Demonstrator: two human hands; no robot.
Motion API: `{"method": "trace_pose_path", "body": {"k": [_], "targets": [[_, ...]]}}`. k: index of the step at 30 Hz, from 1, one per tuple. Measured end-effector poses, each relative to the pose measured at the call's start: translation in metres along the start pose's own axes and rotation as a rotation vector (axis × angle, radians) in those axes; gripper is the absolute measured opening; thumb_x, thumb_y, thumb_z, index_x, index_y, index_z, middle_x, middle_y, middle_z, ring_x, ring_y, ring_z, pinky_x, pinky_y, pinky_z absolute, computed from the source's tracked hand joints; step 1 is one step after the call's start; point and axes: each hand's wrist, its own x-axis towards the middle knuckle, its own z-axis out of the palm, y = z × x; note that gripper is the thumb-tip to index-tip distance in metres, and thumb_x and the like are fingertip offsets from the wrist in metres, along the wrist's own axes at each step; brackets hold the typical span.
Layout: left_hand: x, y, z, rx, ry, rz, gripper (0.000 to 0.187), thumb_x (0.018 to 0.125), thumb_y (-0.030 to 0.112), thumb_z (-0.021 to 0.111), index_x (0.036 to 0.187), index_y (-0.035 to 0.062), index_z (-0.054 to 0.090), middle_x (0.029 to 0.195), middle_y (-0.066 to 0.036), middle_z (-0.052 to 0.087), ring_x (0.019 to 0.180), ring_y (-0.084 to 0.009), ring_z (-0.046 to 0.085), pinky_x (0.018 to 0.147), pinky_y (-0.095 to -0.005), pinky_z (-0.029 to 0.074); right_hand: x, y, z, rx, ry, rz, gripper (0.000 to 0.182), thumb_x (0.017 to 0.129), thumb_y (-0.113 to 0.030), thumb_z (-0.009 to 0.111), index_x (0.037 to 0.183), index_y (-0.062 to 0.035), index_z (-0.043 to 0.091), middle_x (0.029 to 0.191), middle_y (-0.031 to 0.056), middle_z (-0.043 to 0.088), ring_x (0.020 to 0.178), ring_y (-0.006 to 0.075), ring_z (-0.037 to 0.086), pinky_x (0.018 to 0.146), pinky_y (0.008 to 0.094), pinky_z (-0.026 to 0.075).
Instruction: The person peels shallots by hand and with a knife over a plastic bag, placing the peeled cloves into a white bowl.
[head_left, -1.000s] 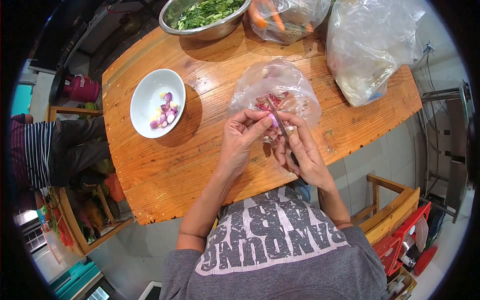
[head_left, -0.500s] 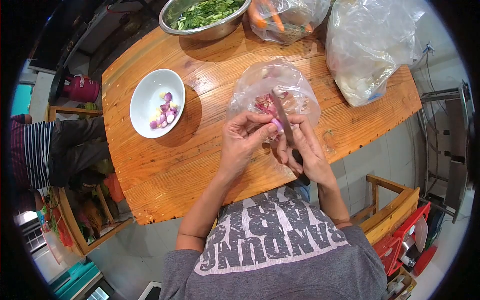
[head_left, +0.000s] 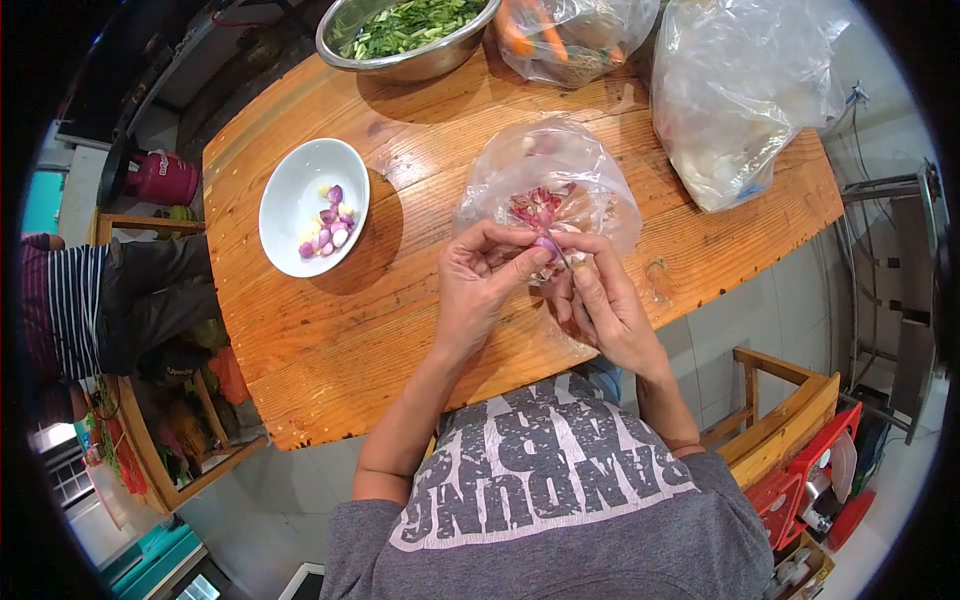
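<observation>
My left hand (head_left: 478,280) pinches a small purple shallot (head_left: 545,243) between thumb and fingertips, above the table's near side. Closed around a knife (head_left: 561,252), my right hand (head_left: 618,305) meets the left at the shallot. The blade shows almost edge-on, and the handle is hidden in the palm. Just beyond and below both hands lies a clear plastic bag (head_left: 595,165) with reddish peelings (head_left: 537,205) on it. To the left stands a white bowl (head_left: 285,195) holding several peeled shallots (head_left: 322,240) and pale pieces that look like garlic.
The wooden table (head_left: 330,370) carries a metal bowl (head_left: 430,65) of chopped greens, a bag of carrots (head_left: 575,45) and a large plastic bag (head_left: 740,110) along its far side. Another person (head_left: 130,290) is at the left. A wooden chair (head_left: 785,425) stands at the right.
The knife blade has turned from showing its flat side to nearly edge-on, its tip lowered towards the shallot. My right fingers have moved closer to my left fingertips.
</observation>
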Motion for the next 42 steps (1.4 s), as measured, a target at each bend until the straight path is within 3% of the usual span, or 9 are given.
{"method": "trace_pose_path", "body": {"k": [3, 6, 15, 24, 29, 38, 42], "targets": [[0.000, 0.001, 0.000, 0.025, 0.000, 0.015, 0.012, 0.079, -0.002, 0.067, 0.089, -0.0002, 0.062, 0.089, -0.009, 0.067, 0.083, -0.0119, 0.064, 0.076, -0.0238, 0.052, 0.000, 0.003, 0.000, -0.166, 0.058, -0.041, 0.032, 0.100, -0.021, 0.034, 0.129, -0.0081, 0.043, 0.065, 0.0006, 0.048, 0.056, 0.0069, 0.044, 0.053, 0.0207, 0.038], [0.000, 0.003, 0.001, 0.032, 0.005, 0.012, 0.013, 0.079, -0.002, 0.067, 0.091, -0.0005, 0.062, 0.089, -0.009, 0.067, 0.083, -0.0121, 0.064, 0.076, -0.0236, 0.052, 0.000, 0.005, -0.001, -0.135, 0.061, -0.007, 0.031, 0.100, -0.020, 0.034, 0.127, -0.0070, 0.045, 0.067, 0.0012, 0.049, 0.057, 0.0077, 0.046, 0.054, 0.0215, 0.039], [0.000, 0.004, -0.006, -0.023, -0.033, -0.112, 0.015, 0.081, 0.000, 0.066, 0.096, -0.0013, 0.061, 0.090, -0.009, 0.066, 0.082, -0.0131, 0.064, 0.074, -0.0260, 0.052, 0.002, 0.011, -0.012, 0.246, -0.035, 0.014, 0.028, 0.100, -0.023, 0.036, 0.122, -0.0073, 0.045, 0.069, 0.0024, 0.048, 0.045, 0.0014, 0.033, 0.041, 0.0153, 0.027], [0.002, 0.007, -0.010, -0.134, -0.128, -0.168, 0.021, 0.083, 0.005, 0.064, 0.102, 0.0004, 0.060, 0.091, -0.010, 0.065, 0.078, -0.0132, 0.063, 0.070, -0.0254, 0.053, 0.001, 0.007, -0.017, 0.747, -0.178, 0.205, 0.026, 0.100, -0.031, 0.036, 0.117, -0.0131, 0.043, 0.070, 0.0027, 0.046, 0.039, 0.0014, 0.031, 0.035, 0.0141, 0.024], [0.001, 0.000, -0.014, -0.035, -0.114, -0.129, 0.024, 0.082, 0.007, 0.066, 0.104, 0.0007, 0.059, 0.094, -0.010, 0.064, 0.081, -0.0138, 0.063, 0.073, -0.0259, 0.052, 0.000, 0.007, -0.012, 0.583, -0.119, 0.153, 0.024, 0.100, -0.028, 0.036, 0.116, -0.0124, 0.044, 0.070, 0.0029, 0.046, 0.039, 0.0014, 0.031, 0.036, 0.0142, 0.024], [0.002, 0.008, -0.015, -0.239, -0.164, -0.277, 0.024, 0.084, 0.006, 0.064, 0.107, 0.0007, 0.058, 0.102, -0.010, 0.063, 0.090, -0.0156, 0.063, 0.079, -0.0273, 0.051, 0.002, 0.009, -0.013, 0.521, -0.003, 0.073, 0.024, 0.100, -0.025, 0.038, 0.115, -0.0088, 0.044, 0.071, 0.0029, 0.047, 0.040, 0.0014, 0.031, 0.036, 0.0144, 0.025], [0.002, 0.008, -0.012, -0.234, -0.138, -0.280, 0.025, 0.083, 0.006, 0.063, 0.107, 0.0011, 0.057, 0.095, -0.010, 0.065, 0.089, -0.0164, 0.064, 0.075, -0.0252, 0.052, 0.003, 0.010, -0.013, 0.520, 0.023, 0.074, 0.024, 0.099, -0.025, 0.038, 0.116, -0.0089, 0.045, 0.071, 0.0025, 0.047, 0.040, 0.0014, 0.030, 0.035, 0.0145, 0.025]]}}
